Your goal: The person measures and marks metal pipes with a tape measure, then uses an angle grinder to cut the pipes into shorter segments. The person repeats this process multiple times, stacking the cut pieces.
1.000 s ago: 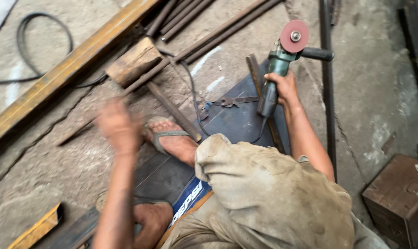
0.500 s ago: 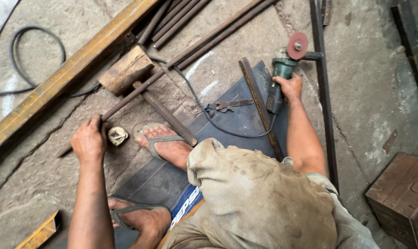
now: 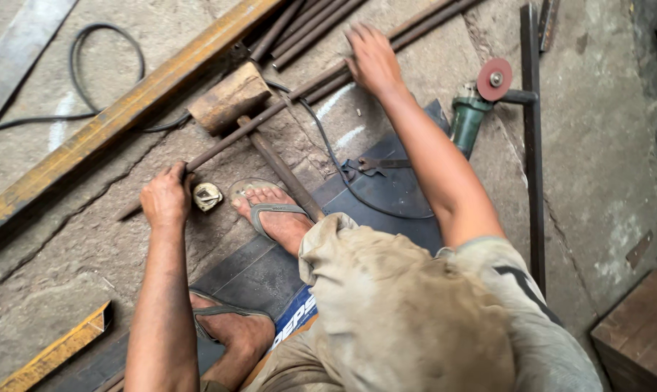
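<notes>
My left hand [image 3: 166, 199] is closed around the lower end of a long thin steel rod [image 3: 270, 116] that lies slanted across the concrete floor. My right hand [image 3: 372, 56] reaches forward, fingers spread, onto the upper stretch of the same bundle of rods [image 3: 415, 22]; it is blurred. A green angle grinder [image 3: 470, 116] with a red disc [image 3: 494, 78] lies on the floor to the right of my right forearm, with no hand on it. A wooden block [image 3: 230, 98] sits under the rods.
A yellow steel beam [image 3: 125, 116] runs diagonally at left, with a black cable [image 3: 89, 72] behind it. My sandalled foot [image 3: 270, 212] rests beside a small round object [image 3: 207, 196]. A dark mat [image 3: 386, 192], a flat steel bar [image 3: 533, 160] and a rusty box [image 3: 637, 334] lie to the right.
My right hand has let go of the grinder, which now lies on the floor, and has moved up-left onto the rods. My left hand stays low on the rod.
</notes>
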